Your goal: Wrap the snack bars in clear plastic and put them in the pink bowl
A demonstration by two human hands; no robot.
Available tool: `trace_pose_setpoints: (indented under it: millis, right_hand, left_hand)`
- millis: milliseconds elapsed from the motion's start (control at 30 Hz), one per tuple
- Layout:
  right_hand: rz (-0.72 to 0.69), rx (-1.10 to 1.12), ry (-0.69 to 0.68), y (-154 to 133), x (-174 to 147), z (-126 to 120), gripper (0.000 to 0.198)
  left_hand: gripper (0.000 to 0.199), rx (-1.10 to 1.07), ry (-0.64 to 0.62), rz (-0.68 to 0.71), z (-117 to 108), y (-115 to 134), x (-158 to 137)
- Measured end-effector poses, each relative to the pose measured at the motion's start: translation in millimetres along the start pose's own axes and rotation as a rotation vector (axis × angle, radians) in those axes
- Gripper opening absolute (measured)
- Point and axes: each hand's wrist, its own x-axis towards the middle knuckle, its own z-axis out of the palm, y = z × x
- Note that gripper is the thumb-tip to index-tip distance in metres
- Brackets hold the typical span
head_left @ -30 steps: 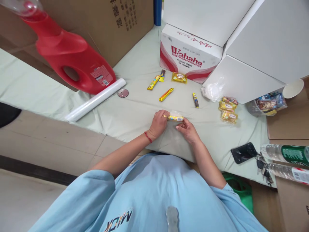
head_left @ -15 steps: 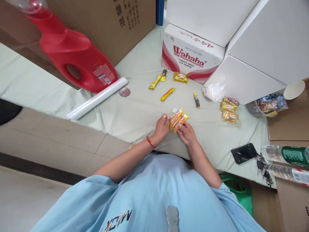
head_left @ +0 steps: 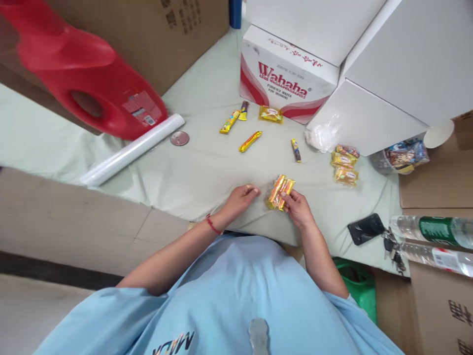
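The right hand point(head_left: 300, 209), right of the frame's centre, is holding a pack of yellow-and-orange sticks point(head_left: 281, 191), its thumb pressing on the upper face and its other fingers going partly out of sight beneath. The pack is tilting slightly, clear wrapping showing at its left edge, above the near part of the pale green cloth point(head_left: 207, 165). The left hand point(head_left: 240, 199), wearing a red bracelet point(head_left: 213, 224) at the wrist, is hovering just left of the pack, apart from it; its fingers are lying close together and holding nothing visible, and whether thumb and fingertips are meeting cannot be told.

Above the hands, at upper centre, a single yellow stick point(head_left: 250, 141) is lying aslant, with a short yellow-and-dark stick point(head_left: 296, 150) lying to its right. Farther up, a yellow packet point(head_left: 271, 114) is resting at the foot of the Wahaha box point(head_left: 290, 81). Right of centre, a crumpled clear bag point(head_left: 324, 135) is sitting near a group of small packets point(head_left: 345, 167). At the right, a black phone point(head_left: 365, 229) is lying beside keys point(head_left: 393, 251). At upper left, a red jug point(head_left: 99, 93) is standing behind a white roll point(head_left: 133, 150); a round disc point(head_left: 179, 138) is lying near the roll's upper end.
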Motion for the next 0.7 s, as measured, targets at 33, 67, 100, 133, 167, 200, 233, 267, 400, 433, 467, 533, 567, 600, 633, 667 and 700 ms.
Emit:
trace_pose_setpoints:
  millis: [33,67,100,133,167,200,233,267,400,433,467,533,567,600,633,667,700]
  right_hand:
    - [-0.018,0.003,0.082,-2.9,-3.9,-14.3,0.050]
    - [-0.040,0.021,0.180,-6.7,-8.0,-31.1,0.052]
    - [-0.065,0.051,0.288,-11.2,-12.1,-49.8,0.054]
    - [-0.096,0.087,0.399,-16.3,-16.0,-69.8,0.056]
    - [-0.130,0.125,0.516,-21.8,-19.5,-90.0,0.056]
    - [-0.157,0.163,0.632,-27.1,-22.3,-109.6,0.054]
    - [-0.175,0.196,0.741,-31.9,-24.2,-127.3,0.052]
    - [-0.181,0.223,0.834,-36.0,-24.8,-142.4,0.049]
    - [-0.140,0.257,0.986,-42.6,-13.6,-172.0,0.043]
    - [-0.131,0.253,0.988,-42.9,-8.0,-173.2,0.042]
    - [-0.120,0.249,0.989,-43.3,-1.7,-173.4,0.039]
    - [-0.101,0.237,0.994,-45.5,12.0,-172.9,0.033]
    - [-0.093,0.228,0.998,-47.3,18.9,-173.0,0.031]
    - [-0.089,0.217,1.005,-49.4,25.6,-173.7,0.029]
    - [-0.086,0.202,1.014,-51.4,31.8,-174.8,0.029]
    - [-0.087,0.183,1.024,-53.0,37.3,-176.3,0.030]
    - [-0.090,0.161,1.035,-53.9,41.7,-177.8,0.031]
  left_hand:
    - [0.035,0.058,0.035,-0.004,-7.3,-3.1,-3.6]
    - [0.035,0.125,0.092,-0.008,-15.3,-7.6,-7.5]
    - [0.033,0.197,0.173,-0.007,-23.7,-13.3,-11.6]
    - [0.033,0.271,0.241,0.006,-31.8,-19.8,-15.6]
    - [0.032,0.338,0.298,0.025,-39.3,-26.5,-19.3]
    - [0.032,0.385,0.346,0.046,-45.5,-32.7,-22.6]
    - [0.031,0.418,0.374,0.077,-50.1,-38.1,-25.3]
    - [0.031,0.444,0.376,0.119,-52.8,-42.2,-27.3]
    - [0.029,0.548,0.343,0.272,-49.6,-46.8,-26.6]
    - [0.028,0.574,0.338,0.291,-47.3,-46.3,-24.9]
    - [0.028,0.595,0.337,0.302,-45.4,-45.9,-23.0]
    - [0.028,0.616,0.337,0.316,-43.2,-46.0,-20.0]
    - [0.027,0.620,0.336,0.324,-43.0,-46.6,-19.2]
    - [0.027,0.624,0.335,0.334,-43.1,-47.3,-18.7]
    - [0.027,0.630,0.333,0.345,-43.4,-48.1,-18.7]
    - [0.027,0.637,0.332,0.352,-43.7,-48.7,-18.8]
    - [0.027,0.643,0.331,0.355,-43.8,-49.0,-19.2]
